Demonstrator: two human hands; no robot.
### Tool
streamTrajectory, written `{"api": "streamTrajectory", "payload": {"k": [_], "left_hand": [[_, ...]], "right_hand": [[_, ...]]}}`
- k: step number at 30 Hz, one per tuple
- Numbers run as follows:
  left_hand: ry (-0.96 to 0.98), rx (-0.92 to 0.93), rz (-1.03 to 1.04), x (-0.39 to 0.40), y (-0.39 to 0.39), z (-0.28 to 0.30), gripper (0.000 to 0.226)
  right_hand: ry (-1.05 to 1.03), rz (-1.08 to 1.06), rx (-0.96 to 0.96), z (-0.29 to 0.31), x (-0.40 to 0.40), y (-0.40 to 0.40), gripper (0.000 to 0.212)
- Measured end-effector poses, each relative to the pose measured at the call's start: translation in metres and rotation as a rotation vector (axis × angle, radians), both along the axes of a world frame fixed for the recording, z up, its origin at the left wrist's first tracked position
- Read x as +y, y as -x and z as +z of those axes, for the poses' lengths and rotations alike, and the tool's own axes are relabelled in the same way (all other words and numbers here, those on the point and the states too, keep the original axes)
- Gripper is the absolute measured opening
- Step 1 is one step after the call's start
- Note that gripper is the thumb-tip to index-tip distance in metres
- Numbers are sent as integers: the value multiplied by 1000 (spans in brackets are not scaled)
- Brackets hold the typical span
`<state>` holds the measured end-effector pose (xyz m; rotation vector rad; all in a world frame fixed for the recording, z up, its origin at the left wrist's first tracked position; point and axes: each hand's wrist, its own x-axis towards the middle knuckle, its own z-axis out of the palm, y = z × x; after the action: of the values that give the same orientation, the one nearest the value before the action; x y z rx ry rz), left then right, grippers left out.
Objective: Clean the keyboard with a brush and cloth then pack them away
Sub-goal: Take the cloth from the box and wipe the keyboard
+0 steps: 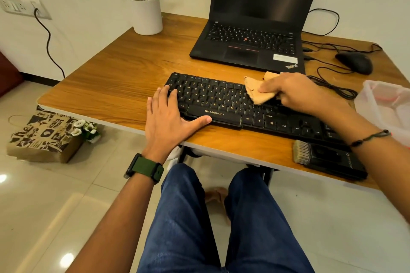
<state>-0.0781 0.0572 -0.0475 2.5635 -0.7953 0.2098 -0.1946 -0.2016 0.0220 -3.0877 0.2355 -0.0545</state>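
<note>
A black keyboard (221, 99) lies across the wooden desk (115, 77) in front of me. My right hand (297, 90) is shut on a folded tan cloth (258, 90) and presses it on the keys right of the middle. My left hand (168, 117) lies flat with fingers spread on the keyboard's left end, thumb along the front edge. A flat brush (326, 158) with pale bristles and a black handle lies on the desk near the front edge, just under my right forearm.
An open black laptop (250, 42) stands behind the keyboard. A mouse (355, 62) with loose cables lies to its right. A clear plastic box (386, 104) sits at the right edge, a white plant pot (147, 15) at the back left. A paper bag (42, 137) stands on the floor.
</note>
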Motion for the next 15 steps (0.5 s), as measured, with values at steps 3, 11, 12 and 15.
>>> {"api": "streamTrajectory", "payload": {"k": [3,11,12,15], "left_hand": [[6,-5,-5,0,1,1,117],[4,-22,6,0,-1,-2,115],[4,-23,4,0,-1,-2,115],[10,-26,6,0,-1,-3,118]], "right_hand": [[-13,-17,35,11,-14,22,43],[-154,-71,-182,26,11,-9,39],[-126,-32,-137,22,14,-14,39],[-26,20,6,11,11,-11,39]]}}
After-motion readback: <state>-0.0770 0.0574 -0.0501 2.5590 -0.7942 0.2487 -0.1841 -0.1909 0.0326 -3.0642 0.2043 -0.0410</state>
